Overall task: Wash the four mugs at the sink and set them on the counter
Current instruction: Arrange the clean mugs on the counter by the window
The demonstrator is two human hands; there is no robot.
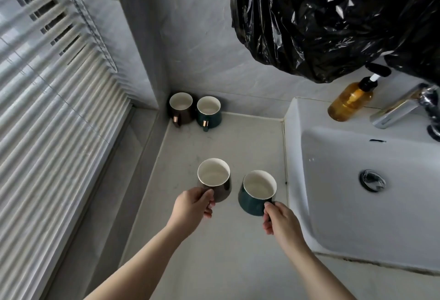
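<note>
Fingers (207, 198) of the left hand (191, 208) pinch the brown mug (215, 179) by its handle. The right hand (282, 224) grips the green mug (254, 196), tilted. Both are at the worktop (214, 264) beside the sink (357, 216). Two more mugs (195, 111) stand in the corner. Next, probably: swing this pair over the sink.

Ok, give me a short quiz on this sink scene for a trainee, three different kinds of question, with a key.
1. True or false: the left hand lies flat on the counter and holds nothing.
2. Pick one: the right hand grips the near green mug by its A) rim B) handle C) base.
3. Fill in: the amber soap bottle stands on the sink ledge beside the ____.
Key: 1 false, it grips the near brown mug. 2 B. 3 faucet.
</note>
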